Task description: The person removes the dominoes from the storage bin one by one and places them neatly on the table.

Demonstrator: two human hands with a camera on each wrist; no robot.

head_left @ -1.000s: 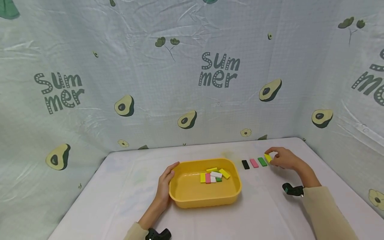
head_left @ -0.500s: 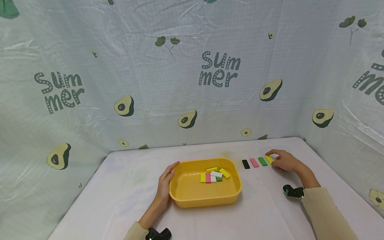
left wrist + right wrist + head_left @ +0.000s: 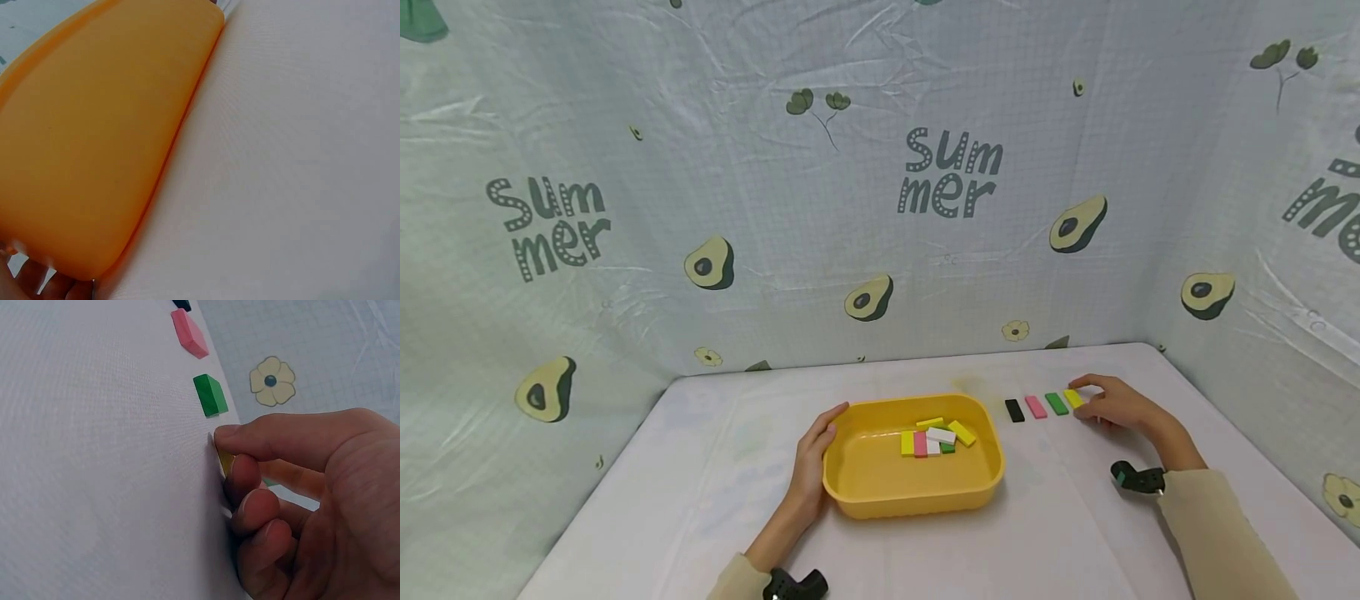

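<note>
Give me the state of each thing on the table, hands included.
Yellow bin, upright, open-topped, holding blocks.
Blocks in the bin, clustered, a white one on top.
Black block, lying on the table.
Pink block, lying beside it.
Green block, lying next in line.
Yellow block, pinched at the row's end.
Left hand, gripping the bin's side.
Right hand, pinching the yellow block.

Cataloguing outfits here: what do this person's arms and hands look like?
Left sleeve and right sleeve are plain beige. A black device sits at each wrist, the right one with a greenish patch. The left hand and right hand are gloveless.
</note>
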